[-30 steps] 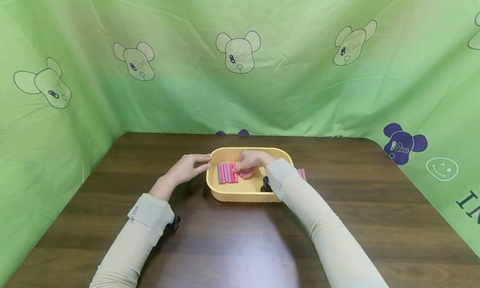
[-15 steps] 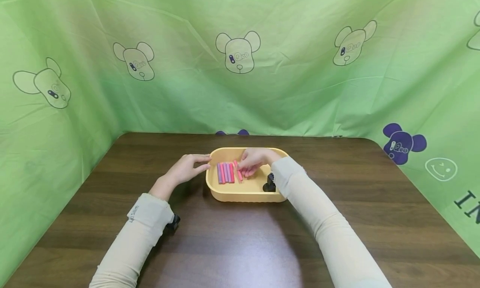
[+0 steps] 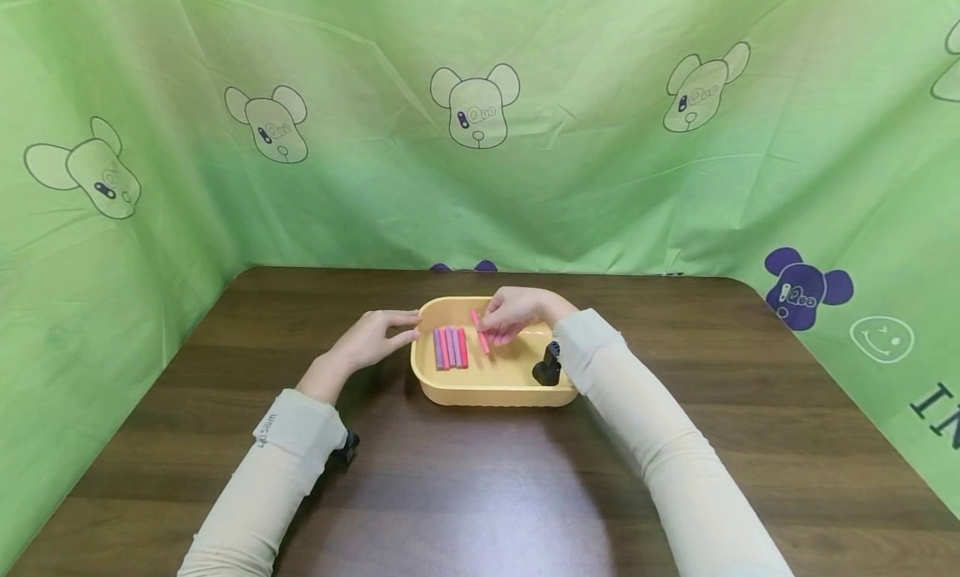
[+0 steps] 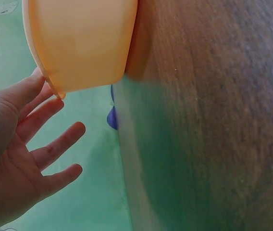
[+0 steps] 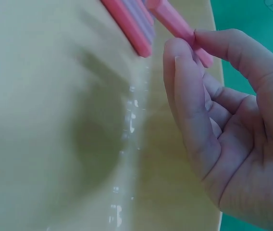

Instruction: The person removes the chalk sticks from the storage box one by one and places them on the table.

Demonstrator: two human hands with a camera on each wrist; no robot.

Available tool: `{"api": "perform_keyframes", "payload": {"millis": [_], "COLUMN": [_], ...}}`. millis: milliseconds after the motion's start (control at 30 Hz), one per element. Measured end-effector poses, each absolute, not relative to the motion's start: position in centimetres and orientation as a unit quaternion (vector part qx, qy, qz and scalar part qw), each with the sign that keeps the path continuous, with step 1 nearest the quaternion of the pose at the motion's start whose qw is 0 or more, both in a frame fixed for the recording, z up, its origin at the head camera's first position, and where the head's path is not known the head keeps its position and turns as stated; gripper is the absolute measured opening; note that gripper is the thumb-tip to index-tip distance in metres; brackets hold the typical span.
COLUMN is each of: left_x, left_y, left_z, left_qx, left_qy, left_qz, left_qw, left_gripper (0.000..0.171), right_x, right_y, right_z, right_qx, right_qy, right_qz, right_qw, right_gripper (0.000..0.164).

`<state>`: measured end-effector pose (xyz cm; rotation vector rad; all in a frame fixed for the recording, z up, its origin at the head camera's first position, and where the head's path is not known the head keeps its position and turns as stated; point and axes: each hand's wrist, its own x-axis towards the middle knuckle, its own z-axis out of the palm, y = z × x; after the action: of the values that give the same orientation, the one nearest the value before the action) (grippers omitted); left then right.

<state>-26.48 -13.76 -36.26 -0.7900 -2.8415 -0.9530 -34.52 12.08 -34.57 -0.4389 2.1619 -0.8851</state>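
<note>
My right hand pinches a slim pink stick between thumb and fingertips, over the inside of a yellow tub. In the right wrist view the held stick has flat sides and slants above the tub floor. Several pink and purple sticks lie side by side at the tub's left end. My left hand touches the left end of the rim with thumb and fingertips. In the left wrist view the other fingers of this hand spread out beside the tub wall.
The tub stands on a brown wooden table. A green printed cloth hangs behind and beside it. A black wrist camera on the right arm overlaps the tub's right part.
The right hand has drawn one pink stick away from the row, up and to the right, and now holds it tilted. The left hand has stayed at the rim.
</note>
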Motion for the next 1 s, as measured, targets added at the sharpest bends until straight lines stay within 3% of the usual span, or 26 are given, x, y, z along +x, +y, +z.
{"api": "perform_keyframes", "payload": {"millis": [1000], "left_x": [-26.5], "left_y": [-13.8], "left_z": [-36.3], "left_qx": [-0.249], "left_qy": [-0.918], "left_qz": [-0.308], "left_qw": [0.009], "left_gripper": [0.039], "right_x": [-33.4], "right_y": [15.1], "right_z": [-32.6], "right_qx": [-0.185], "right_qy": [0.836], "right_qz": [-0.371], "right_qw": [0.359], "right_gripper": [0.015]}}
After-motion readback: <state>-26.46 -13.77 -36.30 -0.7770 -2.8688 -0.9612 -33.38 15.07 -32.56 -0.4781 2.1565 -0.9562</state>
